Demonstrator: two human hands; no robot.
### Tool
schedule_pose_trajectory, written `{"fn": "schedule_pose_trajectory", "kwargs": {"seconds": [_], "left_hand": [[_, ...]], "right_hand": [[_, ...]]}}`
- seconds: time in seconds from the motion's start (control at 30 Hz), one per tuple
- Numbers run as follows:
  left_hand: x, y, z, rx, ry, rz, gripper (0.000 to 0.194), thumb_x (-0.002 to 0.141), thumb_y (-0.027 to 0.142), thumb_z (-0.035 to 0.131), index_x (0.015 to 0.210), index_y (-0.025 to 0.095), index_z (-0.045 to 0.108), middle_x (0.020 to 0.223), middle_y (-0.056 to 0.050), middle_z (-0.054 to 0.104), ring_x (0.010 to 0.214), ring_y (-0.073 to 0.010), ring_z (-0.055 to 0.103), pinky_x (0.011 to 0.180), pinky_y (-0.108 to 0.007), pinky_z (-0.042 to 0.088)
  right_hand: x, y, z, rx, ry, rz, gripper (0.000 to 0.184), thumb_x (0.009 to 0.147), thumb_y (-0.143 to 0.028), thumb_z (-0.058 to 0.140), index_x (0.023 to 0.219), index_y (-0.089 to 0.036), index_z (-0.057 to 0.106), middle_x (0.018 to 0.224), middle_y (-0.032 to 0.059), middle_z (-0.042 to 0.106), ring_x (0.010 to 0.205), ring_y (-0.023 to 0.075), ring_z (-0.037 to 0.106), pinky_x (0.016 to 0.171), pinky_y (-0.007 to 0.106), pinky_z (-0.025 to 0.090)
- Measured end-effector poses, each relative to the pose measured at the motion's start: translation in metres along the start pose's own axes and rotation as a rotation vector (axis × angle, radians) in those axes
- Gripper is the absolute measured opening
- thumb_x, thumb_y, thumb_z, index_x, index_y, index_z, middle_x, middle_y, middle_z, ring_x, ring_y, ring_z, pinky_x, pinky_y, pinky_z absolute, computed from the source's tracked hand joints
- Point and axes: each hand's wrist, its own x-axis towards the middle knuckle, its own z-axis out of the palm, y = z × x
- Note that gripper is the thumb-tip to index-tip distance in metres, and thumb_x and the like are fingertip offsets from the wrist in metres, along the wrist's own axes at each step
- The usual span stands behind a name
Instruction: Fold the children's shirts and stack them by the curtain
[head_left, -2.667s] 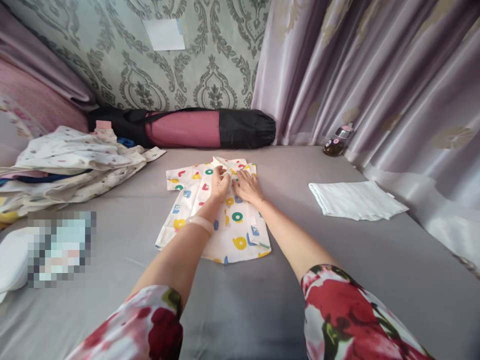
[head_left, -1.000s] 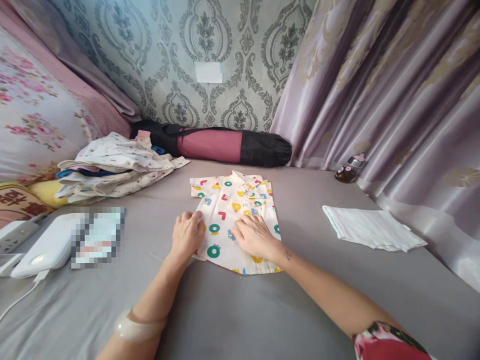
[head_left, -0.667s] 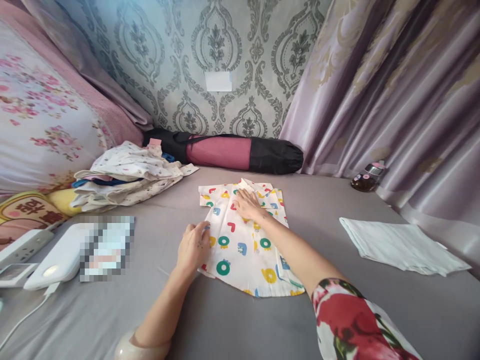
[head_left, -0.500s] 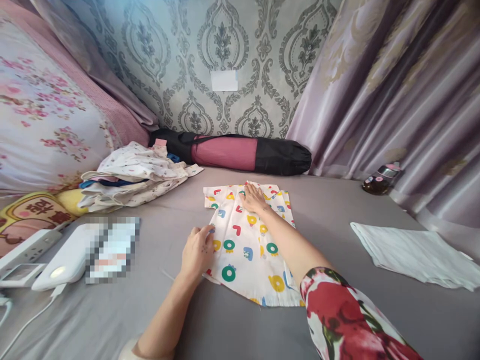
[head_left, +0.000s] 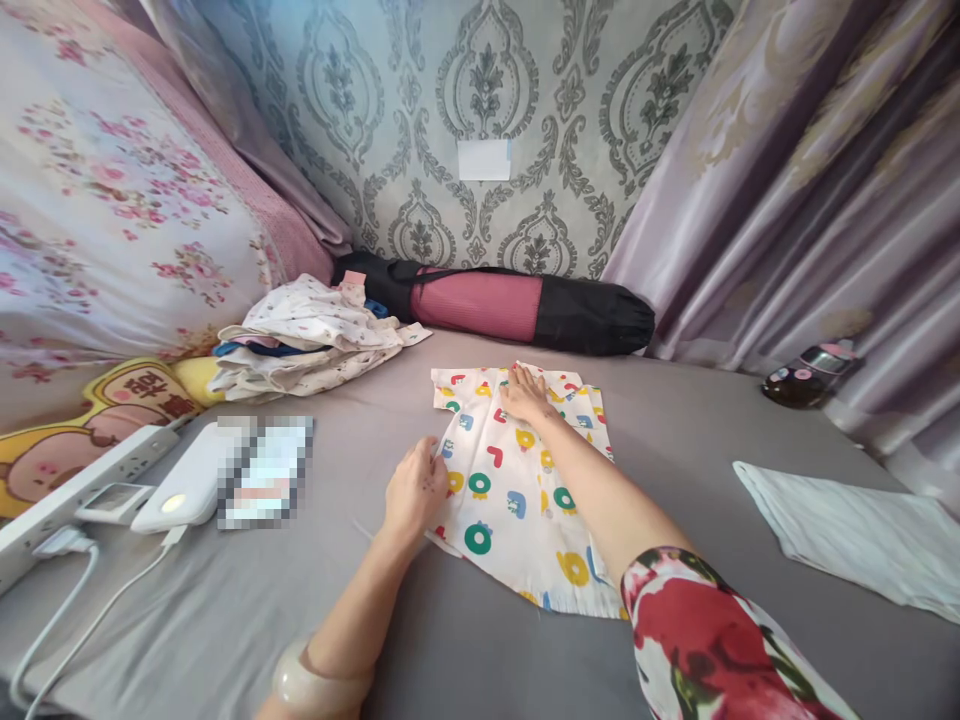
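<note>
A small short-sleeved shirt (head_left: 499,510), white with colourful letter-like prints, lies spread on the grey sheet. My right hand (head_left: 529,393) rests flat on its upper part, fingers stretched out near the collar edge. At the shirt's left side edge, my left hand (head_left: 415,487) is closed, its thumb and fingers pinching the cloth. The fingertips there are partly hidden. My right forearm covers part of the shirt's right side.
Left of the shirt are a clothes pile (head_left: 307,335), a white power bank (head_left: 187,480), a blurred-out flat item (head_left: 266,475) and a power strip (head_left: 124,470). A rolled mat in a bag (head_left: 476,305) lies by the wall. To the right are folded pale cloth (head_left: 847,535) and a bottle (head_left: 806,375).
The whole view has swung slightly left, so everything sits further right in the picture. Against the shirt, both hands stay in nearly the same places.
</note>
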Motion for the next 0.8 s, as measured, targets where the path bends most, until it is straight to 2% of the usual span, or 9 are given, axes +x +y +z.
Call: {"fn": "schedule_pose_trajectory", "kwargs": {"seconds": [0.13, 0.27, 0.47, 0.6, 0.67, 0.8], "left_hand": [[0.0, -0.001, 0.0, -0.023, 0.002, -0.04, 0.035, 0.093, 0.028, 0.042, 0.123, 0.021, 0.057, 0.101, -0.007, 0.072, 0.093, -0.0224, 0.065, 0.07, -0.029, 0.041], [0.001, -0.002, -0.003, -0.042, 0.02, -0.052, 0.032, 0.093, 0.03, 0.043, 0.119, 0.022, 0.06, 0.095, -0.006, 0.073, 0.092, -0.0224, 0.066, 0.067, -0.028, 0.04], [0.002, -0.002, -0.007, -0.049, 0.016, -0.078, 0.028, 0.092, 0.033, 0.043, 0.104, 0.023, 0.066, 0.094, -0.006, 0.074, 0.09, -0.0237, 0.067, 0.062, -0.028, 0.039], [0.001, 0.0, -0.011, -0.037, -0.005, -0.096, 0.027, 0.091, 0.034, 0.044, 0.096, 0.023, 0.068, 0.092, -0.007, 0.074, 0.088, -0.0237, 0.066, 0.062, -0.029, 0.039], [0.001, 0.001, -0.012, -0.036, -0.015, -0.102, 0.028, 0.091, 0.035, 0.044, 0.095, 0.023, 0.068, 0.093, -0.007, 0.074, 0.088, -0.0238, 0.066, 0.062, -0.029, 0.04], [0.001, 0.001, -0.012, -0.03, -0.034, -0.105, 0.03, 0.091, 0.038, 0.044, 0.093, 0.023, 0.069, 0.096, -0.009, 0.074, 0.089, -0.0252, 0.066, 0.065, -0.03, 0.041]], "right_hand": [[-0.004, -0.026, 0.006, 0.028, -0.003, -0.1, 0.063, 0.101, -0.037, 0.021, 0.156, -0.007, 0.018, 0.165, 0.0118, 0.012, 0.152, 0.0224, 0.005, 0.121, 0.048, 0.002], [-0.007, -0.048, 0.015, 0.094, 0.026, -0.1, 0.065, 0.101, -0.04, 0.018, 0.156, -0.005, 0.019, 0.164, 0.0118, 0.014, 0.152, 0.0234, 0.007, 0.121, 0.049, 0.003], [-0.007, -0.053, 0.022, 0.085, 0.049, -0.07, 0.064, 0.101, -0.041, 0.018, 0.156, -0.007, 0.021, 0.165, 0.0121, 0.013, 0.151, 0.024, 0.008, 0.121, 0.048, 0.004], [-0.004, -0.054, 0.015, 0.076, 0.003, -0.053, 0.063, 0.102, -0.041, 0.019, 0.156, -0.009, 0.02, 0.165, 0.0117, 0.011, 0.151, 0.0245, 0.008, 0.12, 0.049, 0.008], [-0.004, -0.059, 0.006, 0.066, -0.015, -0.061, 0.06, 0.101, -0.038, 0.023, 0.153, -0.01, 0.03, 0.163, 0.0144, 0.021, 0.149, 0.0262, 0.018, 0.118, 0.048, 0.016], [-0.012, -0.083, -0.01, 0.053, 0.002, -0.139, 0.052, 0.1, -0.037, 0.028, 0.13, -0.012, 0.061, 0.14, 0.0172, 0.055, 0.133, 0.0273, 0.047, 0.111, 0.041, 0.03]]}}
